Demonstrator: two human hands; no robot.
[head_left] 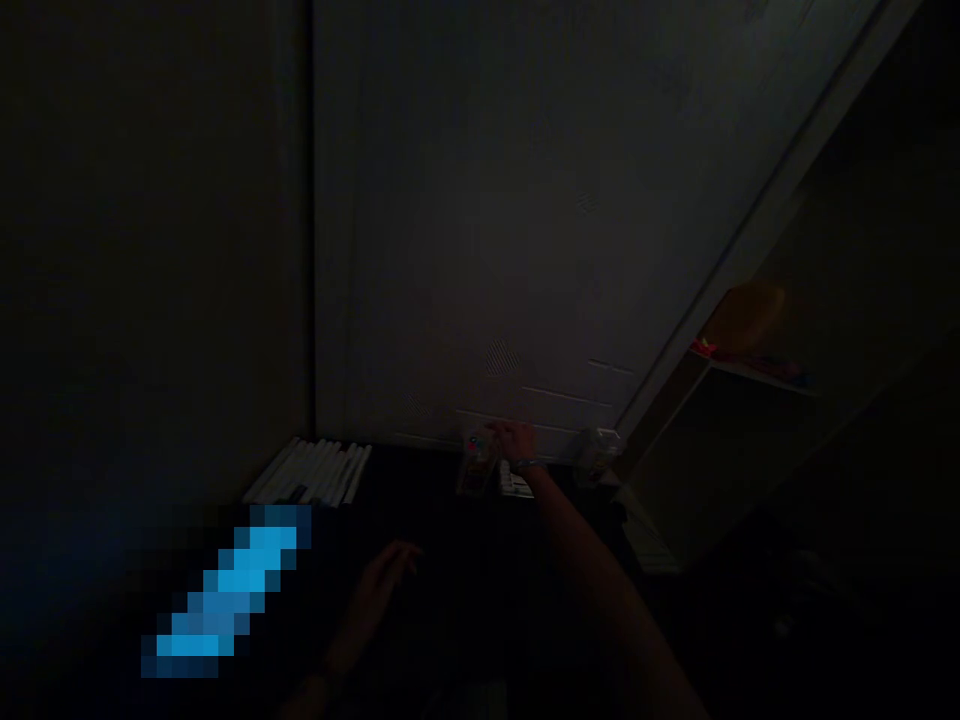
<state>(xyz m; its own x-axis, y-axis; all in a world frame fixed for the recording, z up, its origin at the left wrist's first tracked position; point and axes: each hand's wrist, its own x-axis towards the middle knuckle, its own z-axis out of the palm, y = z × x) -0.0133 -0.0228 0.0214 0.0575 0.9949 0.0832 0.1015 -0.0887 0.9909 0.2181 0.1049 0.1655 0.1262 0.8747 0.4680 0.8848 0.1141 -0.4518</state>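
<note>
The scene is very dark. My right hand [516, 442] reaches to the back of the dark tabletop, its fingers closed at the upper right edge of a clear plastic container [474, 475]. Small reddish and coloured items show dimly inside that container. Just below my right wrist lies a group of white pieces [516, 484], partly covered by the hand. My left hand [386, 570] hovers nearer to me over the dark surface, fingers loosely stretched out and holding nothing. To its upper left, white marker-like sticks [319, 472] lie side by side in a row.
A second clear container [600, 455] stands at the back right. Behind everything rises a grey wall panel [480, 250]. On the right, a shelf [761, 377] carries an orange rounded object [746, 315]. A bright blue pixelated screen [236, 590] glows at lower left.
</note>
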